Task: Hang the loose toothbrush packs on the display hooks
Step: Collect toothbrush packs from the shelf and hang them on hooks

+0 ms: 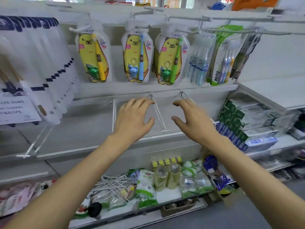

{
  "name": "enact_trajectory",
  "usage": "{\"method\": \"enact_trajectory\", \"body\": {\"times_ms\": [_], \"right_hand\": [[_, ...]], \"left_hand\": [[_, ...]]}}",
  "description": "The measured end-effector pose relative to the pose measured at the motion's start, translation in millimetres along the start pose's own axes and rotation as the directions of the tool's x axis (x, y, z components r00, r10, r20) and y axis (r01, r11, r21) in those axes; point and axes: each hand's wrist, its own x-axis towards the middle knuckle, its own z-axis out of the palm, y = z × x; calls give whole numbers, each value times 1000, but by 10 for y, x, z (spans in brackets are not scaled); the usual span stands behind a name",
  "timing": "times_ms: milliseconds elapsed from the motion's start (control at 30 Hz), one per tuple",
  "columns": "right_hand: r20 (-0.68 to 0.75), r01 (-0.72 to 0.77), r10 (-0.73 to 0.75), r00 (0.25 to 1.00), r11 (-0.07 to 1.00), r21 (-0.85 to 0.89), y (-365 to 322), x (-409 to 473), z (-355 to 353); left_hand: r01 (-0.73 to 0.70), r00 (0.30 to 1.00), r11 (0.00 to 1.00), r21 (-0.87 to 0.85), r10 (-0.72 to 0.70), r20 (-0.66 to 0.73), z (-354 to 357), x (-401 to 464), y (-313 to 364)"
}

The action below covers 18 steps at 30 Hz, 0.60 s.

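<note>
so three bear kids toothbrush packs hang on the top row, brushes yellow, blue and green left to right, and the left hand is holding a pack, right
Not quite. The head view shows the left hand open and holding nothing, like the right hand. The rest stands: the bear packs hang with a yellow brush, a blue brush and a green brush, left to right.

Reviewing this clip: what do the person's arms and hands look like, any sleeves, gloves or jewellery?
Both forearms are bare up to the frame edge, with no sleeves in view. The left hand and right hand wear no gloves, and no rings, watch or bracelets show on the fingers or wrists.
</note>
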Motion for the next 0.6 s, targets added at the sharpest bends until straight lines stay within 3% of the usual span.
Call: {"method": "enact_trajectory", "body": {"times_ms": [267, 600], "right_hand": [[-31, -80, 76, 997, 981, -174, 591, -626, -365], [-89, -220, 203, 975, 940, -261, 1825, -1547, -1087]], "left_hand": [[-135, 991, 990, -34, 136, 14, 224, 129, 805], [-300, 951, 948, -103, 306, 46, 734, 459, 2459]]}}
